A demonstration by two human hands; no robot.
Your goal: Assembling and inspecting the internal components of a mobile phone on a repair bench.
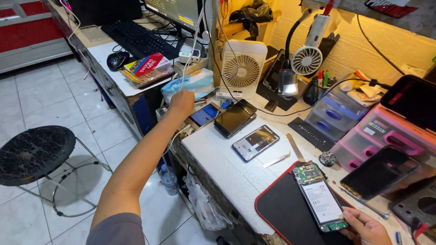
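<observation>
So far we have the opened phone [321,201], back off with battery and boards bare, steadied at lower right on the black mat [286,213] by our right hand [365,228], while our left hand [182,101] closes on the white cable [193,45] at centre, nothing reassembled yet.

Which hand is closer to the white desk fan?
The left hand. It is stretched out beside the white desk fan, gripping a white cable. The right hand is far off, holding the opened phone.
</observation>
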